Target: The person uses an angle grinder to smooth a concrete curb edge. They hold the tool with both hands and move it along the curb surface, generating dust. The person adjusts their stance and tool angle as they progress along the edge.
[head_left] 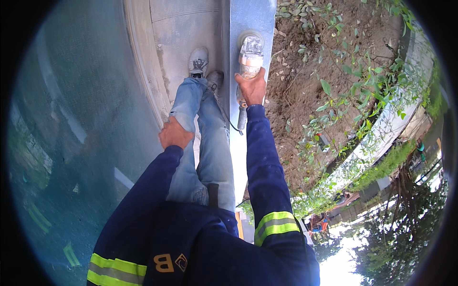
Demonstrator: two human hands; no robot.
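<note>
An angle grinder (251, 61), its body orange and coated in pale dust, lies along the top of a narrow smooth ledge (242, 14). My right hand (253, 88) is wrapped round its body from above. The round disc at its far end sits at the ledge surface, partly hidden under the dusty head. From the near end a dark cord (231, 125) curves off to the left, toward my legs. On the bent knee of my blue jeans (183, 97) rests my left hand (175, 134), its fingers curled against the cloth.
My dusty shoes (198, 61) stand on a pale floor strip left of the ledge. Further left is a large glass-like reflective panel (86, 109) with a frame (143, 62). Right of the ledge lie bare soil (300, 114) and leafy plants (353, 81), bordered by a pale kerb (377, 138).
</note>
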